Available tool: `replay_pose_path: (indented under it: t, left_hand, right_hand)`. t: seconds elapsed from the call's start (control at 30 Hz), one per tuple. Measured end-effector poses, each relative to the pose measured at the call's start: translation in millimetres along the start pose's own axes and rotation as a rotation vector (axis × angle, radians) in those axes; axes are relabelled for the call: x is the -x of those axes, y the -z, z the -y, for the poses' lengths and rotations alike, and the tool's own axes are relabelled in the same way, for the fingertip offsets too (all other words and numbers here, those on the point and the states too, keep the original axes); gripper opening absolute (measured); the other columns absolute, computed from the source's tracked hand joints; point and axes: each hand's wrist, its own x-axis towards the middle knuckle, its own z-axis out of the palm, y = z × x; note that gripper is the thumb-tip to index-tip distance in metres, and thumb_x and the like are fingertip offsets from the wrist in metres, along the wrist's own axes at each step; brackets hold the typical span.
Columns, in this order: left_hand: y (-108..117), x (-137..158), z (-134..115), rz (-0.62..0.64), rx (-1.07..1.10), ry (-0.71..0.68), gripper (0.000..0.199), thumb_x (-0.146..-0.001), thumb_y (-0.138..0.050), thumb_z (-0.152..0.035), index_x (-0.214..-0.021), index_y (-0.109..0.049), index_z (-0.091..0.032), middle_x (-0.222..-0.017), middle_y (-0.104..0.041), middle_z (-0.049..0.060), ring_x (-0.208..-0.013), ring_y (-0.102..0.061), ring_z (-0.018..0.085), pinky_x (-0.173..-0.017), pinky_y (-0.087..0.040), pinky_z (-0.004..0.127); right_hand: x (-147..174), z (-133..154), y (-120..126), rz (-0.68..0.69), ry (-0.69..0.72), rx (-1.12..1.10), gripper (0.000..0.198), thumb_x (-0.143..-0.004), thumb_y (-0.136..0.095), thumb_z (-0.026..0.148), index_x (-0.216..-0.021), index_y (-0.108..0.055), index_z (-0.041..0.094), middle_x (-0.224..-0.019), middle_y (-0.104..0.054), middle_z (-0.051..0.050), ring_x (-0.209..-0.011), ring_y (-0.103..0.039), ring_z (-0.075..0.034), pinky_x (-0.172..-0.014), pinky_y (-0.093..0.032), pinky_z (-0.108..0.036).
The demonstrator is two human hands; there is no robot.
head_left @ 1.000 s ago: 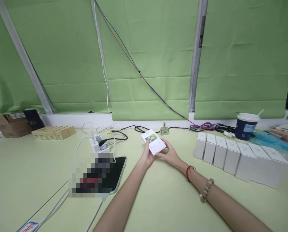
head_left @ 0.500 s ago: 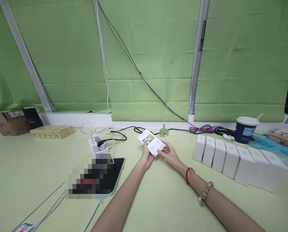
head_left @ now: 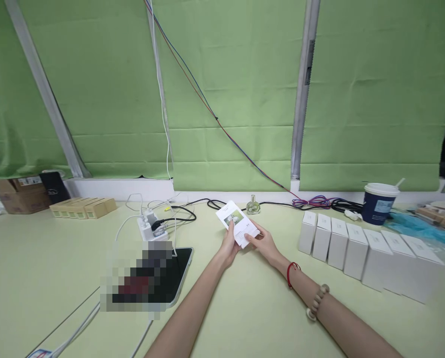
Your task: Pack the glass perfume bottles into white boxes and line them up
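Observation:
A white printed paper carton (head_left: 230, 210) with a green-and-white picture on its face is held up over the middle of the table. It looks flat, with flap-like edges at its near end. My left hand (head_left: 228, 246) grips its left side, thumb lying across the picture. On the lower right edge, my right hand (head_left: 264, 244) pinches the carton between thumb and fingers. Some fingers of both hands are hidden behind it. Just beyond the carton stands a small glass perfume bottle (head_left: 253, 206).
A row of white boxes (head_left: 355, 247) stands at right, near a dark blue paper cup (head_left: 378, 205). At left are a power strip (head_left: 145, 229) with cables, a tablet (head_left: 179, 271) partly pixelated, several yellowish boxes (head_left: 82, 208) and a cardboard box (head_left: 21, 195).
My left thumb has moved from the carton's edge onto its printed face. The carton's near end has shifted slightly, and my right hand still holds it. The camera view has tilted a little.

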Motion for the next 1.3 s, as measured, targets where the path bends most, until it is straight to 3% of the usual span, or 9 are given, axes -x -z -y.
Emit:
replay_pose_path:
  t: [0.27, 0.53, 0.9, 1.13, 1.3]
  left_hand:
    - [-1, 4, -4, 0.038, 0.062, 0.053, 0.050, -0.088, -0.028, -0.051, -0.106, -0.056, -0.013, -0.101, -0.066, 0.013, -0.088, -0.064, 0.021, -0.072, -0.052, 0.032]
    - [-1, 2, -2, 0.040, -0.033, 0.062, 0.059, -0.087, -0.021, -0.057, -0.102, -0.059, -0.015, -0.094, -0.068, 0.011, -0.079, -0.065, 0.021, -0.067, -0.052, 0.033]
    - [-3, 3, -4, 0.012, -0.008, 0.086, 0.057, -0.088, -0.020, -0.054, -0.101, -0.058, -0.015, -0.102, -0.067, 0.011, -0.089, -0.064, 0.020, -0.076, -0.050, 0.031]
    - [-4, 1, 0, 0.029, -0.031, 0.057, 0.057, -0.087, -0.021, -0.057, -0.109, -0.055, -0.016, -0.101, -0.067, 0.012, -0.083, -0.065, 0.021, -0.068, -0.052, 0.031]
    - [-1, -2, 5, 0.060, 0.032, 0.014, 0.054, -0.083, -0.033, -0.059, -0.117, -0.049, -0.020, -0.100, -0.067, 0.010, -0.080, -0.065, 0.020, -0.068, -0.052, 0.032]
  right_hand:
    - [3, 0, -3, 0.144, -0.005, -0.062, 0.092, -0.058, -0.074, 0.033, -0.137, -0.029, 0.025, -0.111, -0.060, -0.009, -0.080, -0.058, -0.016, -0.047, -0.043, -0.018]
    - [2, -3, -1, 0.135, -0.050, -0.092, 0.094, -0.058, -0.074, 0.031, -0.138, -0.025, 0.023, -0.106, -0.062, -0.008, -0.070, -0.057, -0.013, -0.043, -0.038, -0.017]
    - [2, -1, 4, 0.202, -0.045, -0.071, 0.093, -0.060, -0.074, 0.030, -0.138, -0.024, 0.027, -0.121, -0.056, -0.008, -0.095, -0.057, -0.018, -0.051, -0.046, -0.019]
    - [7, 8, 4, 0.171, -0.055, 0.029, 0.091, -0.060, -0.074, 0.031, -0.138, -0.027, 0.025, -0.102, -0.063, -0.005, -0.063, -0.055, -0.010, -0.046, -0.042, -0.019]
    - [7, 9, 4, 0.150, -0.042, 0.041, 0.089, -0.060, -0.074, 0.032, -0.137, -0.030, 0.026, -0.091, -0.065, -0.003, -0.055, -0.053, -0.009, -0.046, -0.043, -0.020]
